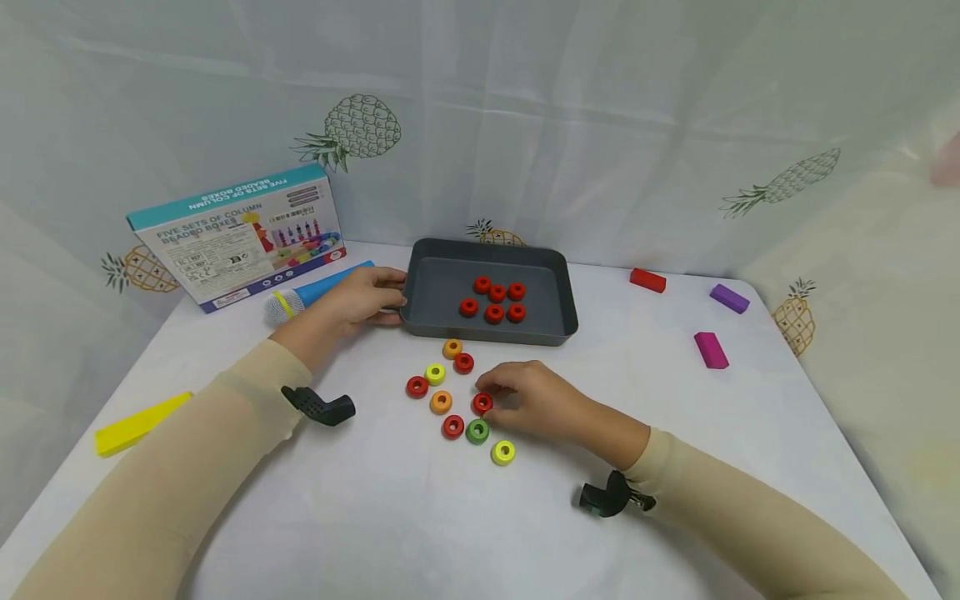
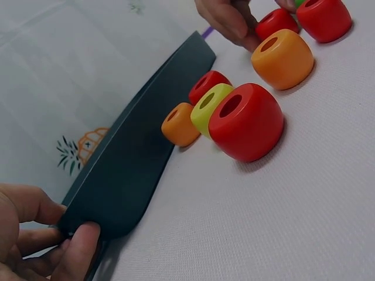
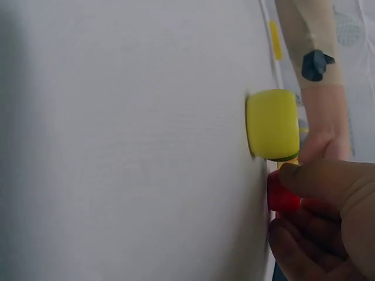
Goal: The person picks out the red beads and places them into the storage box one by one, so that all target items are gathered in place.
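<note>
My left hand (image 1: 362,298) grips the left edge of a dark grey tray (image 1: 551,312), its thumb and fingers pinching the corner in the left wrist view. Several red beads (image 1: 494,314) lie inside the tray. With thumb and fingers on either side, my right hand (image 1: 536,398) pinches a red bead (image 1: 482,404) on the table. Around it lie a green bead (image 1: 477,431), a yellow bead (image 1: 503,452), an orange bead (image 1: 441,402) and another red bead (image 1: 453,427). The right wrist view shows the thumb partly covering the pinched red bead (image 3: 283,199).
A printed box (image 1: 240,237) leans at the back left, behind a blue toy microphone (image 1: 283,305). A yellow block (image 1: 141,423) lies at the left. Red (image 1: 648,280), purple (image 1: 729,298) and magenta blocks (image 1: 711,350) lie at the right. A pineapple-print curtain (image 1: 525,125) hangs behind.
</note>
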Available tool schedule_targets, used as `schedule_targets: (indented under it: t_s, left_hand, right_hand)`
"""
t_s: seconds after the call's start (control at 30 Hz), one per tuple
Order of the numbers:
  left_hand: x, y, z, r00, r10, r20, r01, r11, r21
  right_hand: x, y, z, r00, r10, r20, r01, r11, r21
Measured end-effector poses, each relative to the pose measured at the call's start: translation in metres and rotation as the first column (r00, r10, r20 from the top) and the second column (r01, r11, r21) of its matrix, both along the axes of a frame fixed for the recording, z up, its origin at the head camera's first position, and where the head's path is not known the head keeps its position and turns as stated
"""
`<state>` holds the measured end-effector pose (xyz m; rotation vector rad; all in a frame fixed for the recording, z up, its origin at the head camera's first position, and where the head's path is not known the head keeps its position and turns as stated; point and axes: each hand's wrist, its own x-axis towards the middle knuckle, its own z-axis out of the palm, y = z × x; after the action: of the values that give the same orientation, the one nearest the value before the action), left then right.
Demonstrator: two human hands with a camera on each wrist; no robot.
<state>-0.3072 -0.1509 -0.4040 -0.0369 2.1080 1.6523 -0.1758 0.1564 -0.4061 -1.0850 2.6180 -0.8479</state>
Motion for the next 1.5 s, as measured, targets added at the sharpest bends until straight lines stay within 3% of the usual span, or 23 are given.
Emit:
schedule_targets:
  t_s: [0.3, 0.53, 0.83, 1.07, 1.27, 1.5]
  left_hand:
    - [0.0, 0.001, -0.002, 1.0, -0.005, -0.012, 0.005, 1.0, -0.018]
    - [0.0, 0.0, -0.008, 1.0, -0.005, -0.009, 0.005, 1.0, -0.009]
    - [0.007, -0.002, -0.012, 1.0, -0.016, 0.015, 0.016, 1.0, -0.014]
    - [0.004, -0.002, -0.01, 1.0, -0.004, -0.023, 0.004, 1.0, 0.0]
    - [0.0, -0.001, -0.007, 1.0, -0.005, -0.027, 0.005, 1.0, -0.013]
    - [0.001, -0.002, -0.002, 0.998, -0.041, -0.043, 0.042, 0.999, 0.023]
  right_hand:
    - [0.0, -0.001, 0.006, 0.998, 0.016, -0.064, -0.014, 0.999, 0.044]
    - [-0.012, 0.004, 0.024, 0.997, -0.014, -0.073, 0.016, 1.0, 0.016]
    - [-0.046, -0.005, 0.052, 0.991, -0.045, -0.123, 0.043, 0.999, -0.012]
    - [-0.078, -0.016, 0.068, 0.979, -0.04, -0.201, 0.038, 0.999, -0.014]
    - [-0.098, -0.024, 0.07, 0.98, -0.046, -0.194, 0.052, 0.998, 0.029]
    - [-0.123, -0.034, 0.061, 0.973, -0.076, -0.22, 0.106, 0.986, 0.127]
